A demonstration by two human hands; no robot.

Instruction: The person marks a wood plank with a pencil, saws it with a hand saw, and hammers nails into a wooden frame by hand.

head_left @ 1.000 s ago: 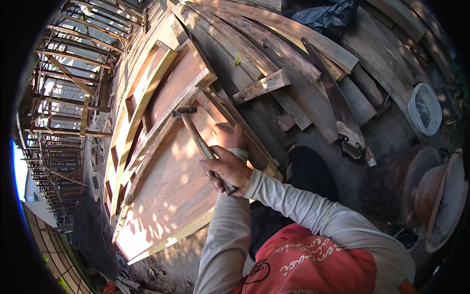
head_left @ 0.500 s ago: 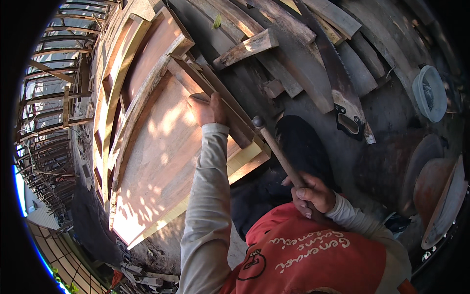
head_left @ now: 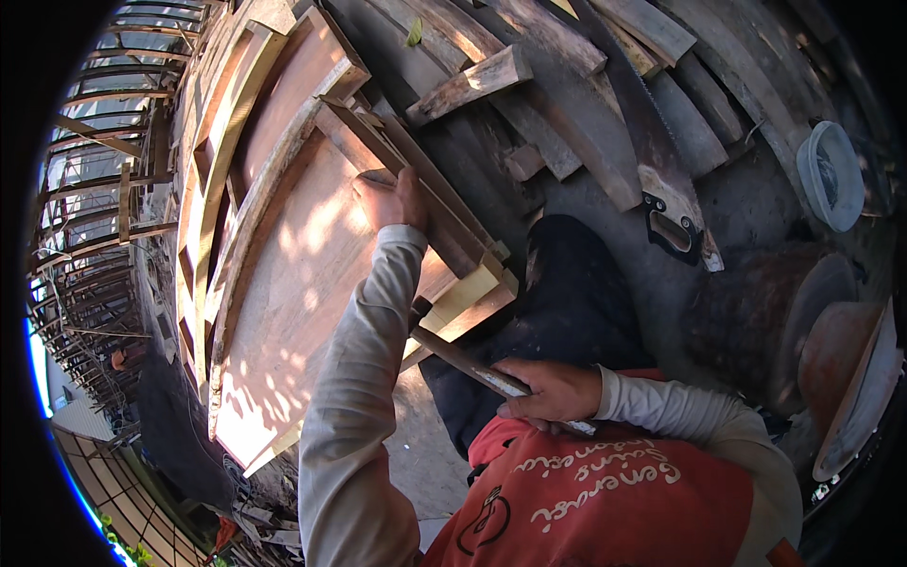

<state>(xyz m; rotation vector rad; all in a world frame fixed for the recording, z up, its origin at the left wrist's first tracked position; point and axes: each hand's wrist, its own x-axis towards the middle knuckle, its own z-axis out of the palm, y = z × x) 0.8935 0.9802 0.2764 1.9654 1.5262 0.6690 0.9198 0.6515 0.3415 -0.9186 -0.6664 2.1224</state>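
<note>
My left hand [head_left: 389, 200] is closed on a wooden batten [head_left: 444, 231] along the right edge of a large plywood panel [head_left: 293, 312], which has a curved frame strip on its far left side. A pale wood block [head_left: 470, 293] sits at the batten's near end. My right hand [head_left: 553, 389] grips a hammer [head_left: 472, 367] by its wooden handle, low in front of my red shirt. The hammer points left, its dark head beside my left forearm and near the panel's lower edge.
A handsaw [head_left: 652, 156] lies across several loose planks [head_left: 567, 132] at the upper right. Farther right are a pale plastic tub [head_left: 831, 177] and some rounded, rusty-coloured objects [head_left: 836, 354]. Another curved wooden frame [head_left: 213, 208] stands behind the panel. My dark-clad knee [head_left: 576, 283] is beside its near corner.
The hammer has swung down and left, from pointing up beside the block to lying across near my left forearm. My left hand stays on the batten, its forearm shifted slightly left.
</note>
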